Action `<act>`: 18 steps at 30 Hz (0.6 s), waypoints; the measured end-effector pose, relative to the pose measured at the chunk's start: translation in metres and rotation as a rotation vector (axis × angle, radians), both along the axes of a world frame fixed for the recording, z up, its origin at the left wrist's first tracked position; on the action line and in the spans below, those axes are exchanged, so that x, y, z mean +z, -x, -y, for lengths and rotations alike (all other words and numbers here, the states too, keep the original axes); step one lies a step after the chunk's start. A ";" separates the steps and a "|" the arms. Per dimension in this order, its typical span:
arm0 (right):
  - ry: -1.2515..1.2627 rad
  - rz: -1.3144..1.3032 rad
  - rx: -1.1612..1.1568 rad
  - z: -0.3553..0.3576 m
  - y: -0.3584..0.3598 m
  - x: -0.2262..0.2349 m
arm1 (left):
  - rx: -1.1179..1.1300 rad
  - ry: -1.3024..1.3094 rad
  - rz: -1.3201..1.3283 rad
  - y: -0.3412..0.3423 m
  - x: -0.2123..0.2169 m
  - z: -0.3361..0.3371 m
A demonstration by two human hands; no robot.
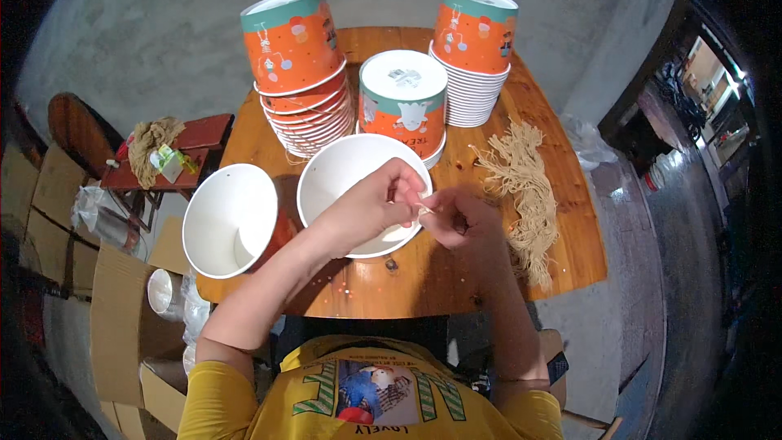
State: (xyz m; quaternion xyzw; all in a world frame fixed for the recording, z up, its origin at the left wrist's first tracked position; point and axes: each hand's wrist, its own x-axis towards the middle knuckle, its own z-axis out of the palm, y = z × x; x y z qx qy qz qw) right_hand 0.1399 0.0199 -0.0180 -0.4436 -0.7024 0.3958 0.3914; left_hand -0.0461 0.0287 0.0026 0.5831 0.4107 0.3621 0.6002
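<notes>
We see the left hand (376, 200) and the right hand (458, 220) meeting over the near rim of an open white paper bowl (338, 167) near the middle of the wooden table (570, 253), fingertips pressed together, both pinching a short pale string (424, 210) between them. A second open bowl (230, 220) lies tilted at the table's left edge. A bundle of tan strings (525, 187) lies toward the right edge, and three stacks of orange bowls (303, 73) stand along the far edge
</notes>
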 end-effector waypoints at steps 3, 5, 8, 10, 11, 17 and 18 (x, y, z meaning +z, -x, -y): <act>-0.058 -0.017 -0.098 0.004 0.004 -0.001 | -0.008 -0.177 -0.154 -0.004 -0.001 0.003; -0.021 -0.055 -0.108 0.005 0.003 -0.006 | -0.007 -0.254 -0.188 -0.005 -0.001 0.005; -0.078 0.070 -0.128 0.007 0.007 0.001 | 0.115 -0.589 -0.385 -0.010 -0.007 0.008; -0.111 0.092 -0.135 0.007 0.010 0.000 | 0.140 -0.611 -0.457 -0.007 -0.010 0.010; -0.139 0.119 -0.162 0.008 0.008 0.001 | 0.147 -0.632 -0.519 -0.009 -0.009 0.011; -0.206 0.071 -0.195 0.011 0.013 -0.002 | 0.217 -0.601 -0.565 -0.008 0.002 0.017; -0.225 0.076 -0.184 0.012 0.012 -0.002 | 0.206 -0.604 -0.560 -0.008 0.003 0.017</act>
